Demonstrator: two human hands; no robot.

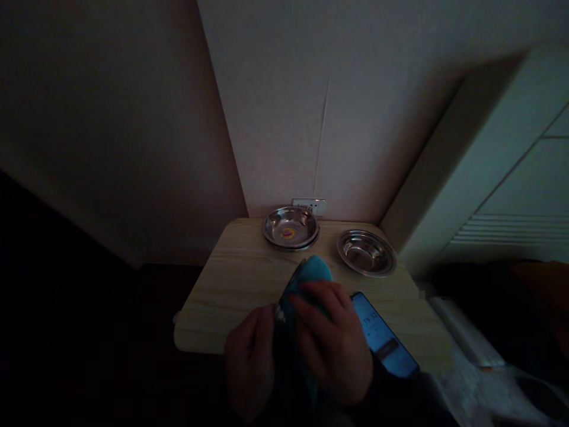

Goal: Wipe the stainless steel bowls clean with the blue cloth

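Observation:
A teal cloth (317, 270) is bunched under my right hand (333, 338), whose bent fingers press it against a dark, thin-edged thing. My left hand (251, 356) is closed, thumb on top, at the lower left edge of that thing. A small bright glint shows by the left thumb, but the thing is too dark and covered to name. Beyond my hands, a shiny steel dish (291, 225) with a round yellow and red sticker rests on another. Further right sit nested steel dishes (367, 255).
Everything stands on a small light wood table (222, 284) against the wall. A phone with a lit screen (384, 338) lies right of my right hand. Behind the dishes is a wall socket (317, 206). A white panelled cabinet (502, 178) rises at the right.

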